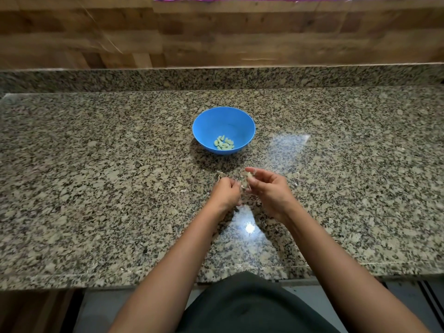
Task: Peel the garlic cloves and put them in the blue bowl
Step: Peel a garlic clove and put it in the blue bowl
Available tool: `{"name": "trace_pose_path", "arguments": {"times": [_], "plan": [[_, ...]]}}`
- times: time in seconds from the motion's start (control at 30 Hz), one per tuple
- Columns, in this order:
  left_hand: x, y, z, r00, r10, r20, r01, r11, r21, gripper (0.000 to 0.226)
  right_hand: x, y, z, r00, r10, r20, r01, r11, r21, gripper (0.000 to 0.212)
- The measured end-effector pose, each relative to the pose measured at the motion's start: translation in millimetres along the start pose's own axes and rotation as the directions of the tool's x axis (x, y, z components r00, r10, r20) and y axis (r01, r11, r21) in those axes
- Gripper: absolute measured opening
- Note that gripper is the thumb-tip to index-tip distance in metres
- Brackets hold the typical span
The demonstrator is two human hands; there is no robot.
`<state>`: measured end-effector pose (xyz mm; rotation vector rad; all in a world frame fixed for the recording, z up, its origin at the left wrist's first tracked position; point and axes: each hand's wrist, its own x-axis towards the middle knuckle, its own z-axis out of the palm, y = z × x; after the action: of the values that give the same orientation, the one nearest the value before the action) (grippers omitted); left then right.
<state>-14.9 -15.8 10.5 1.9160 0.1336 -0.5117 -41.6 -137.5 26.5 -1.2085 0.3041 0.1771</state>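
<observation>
A blue bowl [224,121] stands on the granite counter [96,188] and holds several peeled garlic cloves [224,143]. Just in front of it, my right hand [266,191] pinches a pale garlic clove [247,175] between thumb and fingers. My left hand [225,192] is curled close beside it, its fingertips on papery garlic skin [243,186] that hangs between the two hands. Whether the left hand holds more garlic inside its fist is hidden.
Small scraps of garlic skin [219,175] lie on the counter around my hands. A wooden wall [216,39] rises behind the granite backsplash. The counter's front edge [120,282] is near my body.
</observation>
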Motion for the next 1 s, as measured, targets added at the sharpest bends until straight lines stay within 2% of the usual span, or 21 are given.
{"name": "trace_pose_path", "arguments": {"times": [0.07, 0.23, 0.37, 0.43, 0.5, 0.57, 0.6, 0.67, 0.7, 0.73, 0.77, 0.83, 0.87, 0.9, 0.93, 0.97, 1.0], "plan": [[-2, -3, -2, 0.998, 0.043, -0.037, -0.04, 0.996, 0.081, 0.013, 2, -3, -5, 1.0, 0.011, -0.02, -0.01, 0.999, 0.033, 0.016], [-7, -2, -9, 0.995, 0.09, 0.031, -0.081, 0.972, -0.22, 0.02, 0, -4, -9, 0.993, 0.108, -0.036, -0.105, 0.991, 0.077, 0.006], [-11, 0, -12, 0.984, 0.17, 0.046, -0.163, 0.977, -0.139, 0.006, -3, -1, -6, 0.992, 0.123, -0.034, -0.12, 0.99, 0.078, 0.008], [-9, 0, -12, 0.983, 0.184, 0.024, -0.182, 0.981, -0.06, 0.011, -4, -1, -3, 0.994, 0.102, -0.034, -0.101, 0.994, 0.046, 0.013], [-6, -1, -11, 0.985, 0.173, 0.022, -0.172, 0.985, -0.015, 0.017, -6, -3, -1, 0.997, 0.069, -0.032, -0.071, 0.995, -0.065, 0.013], [-4, 0, -10, 0.991, 0.131, 0.016, -0.13, 0.991, -0.039, 0.021, -8, -4, 2, 0.999, -0.012, -0.044, -0.001, 0.961, -0.277, 0.004], [-2, 1, -9, 0.995, 0.094, 0.012, -0.093, 0.993, -0.077, 0.022, -8, -2, 3, 0.995, -0.091, -0.052, 0.061, 0.906, -0.419, 0.001], [0, 4, -7, 1.0, 0.011, 0.009, -0.009, 0.987, -0.163, 0.022, -8, 4, 5, 0.963, -0.267, -0.032, 0.177, 0.717, -0.674, 0.004], [-1, 5, -6, 1.0, -0.01, 0.004, 0.01, 0.982, -0.19, 0.022, -8, 7, 6, 0.948, -0.319, -0.014, 0.207, 0.647, -0.734, 0.005], [-1, 5, -4, 1.0, -0.002, -0.018, -0.002, 0.982, -0.187, 0.022, -7, 11, 6, 0.94, -0.34, -0.015, 0.217, 0.631, -0.745, 0.006], [-2, 5, -3, 0.997, 0.041, -0.061, -0.048, 0.991, -0.129, 0.021, -6, 12, 6, 0.948, -0.313, -0.051, 0.193, 0.697, -0.69, 0.007], [-6, 5, -3, 0.972, 0.187, -0.141, -0.171, 0.978, 0.116, 0.02, -5, 9, 8, 0.982, -0.114, -0.149, 0.052, 0.929, -0.366, 0.012], [-8, 5, -2, 0.954, 0.254, -0.162, -0.218, 0.953, 0.21, 0.02, -5, 6, 10, 0.988, -0.006, -0.151, -0.022, 0.983, -0.182, 0.016], [-10, 5, -1, 0.941, 0.292, -0.172, -0.248, 0.939, 0.239, 0.02, -5, 4, 11, 0.988, 0.044, -0.146, -0.058, 0.994, -0.092, 0.018], [-9, 5, 0, 0.94, 0.293, -0.177, -0.252, 0.942, 0.222, 0.022, -5, 3, 11, 0.989, 0.029, -0.144, -0.045, 0.993, -0.108, 0.018], [-7, 5, 1, 0.949, 0.256, -0.183, -0.227, 0.96, 0.166, 0.024, -5, 3, 11, 0.988, -0.04, -0.147, 0.008, 0.977, -0.215, 0.017], [-4, 4, 2, 0.966, 0.183, -0.185, -0.173, 0.983, 0.065, 0.025, -5, 5, 9, 0.978, -0.148, -0.145, 0.081, 0.916, -0.392, 0.015]]}}
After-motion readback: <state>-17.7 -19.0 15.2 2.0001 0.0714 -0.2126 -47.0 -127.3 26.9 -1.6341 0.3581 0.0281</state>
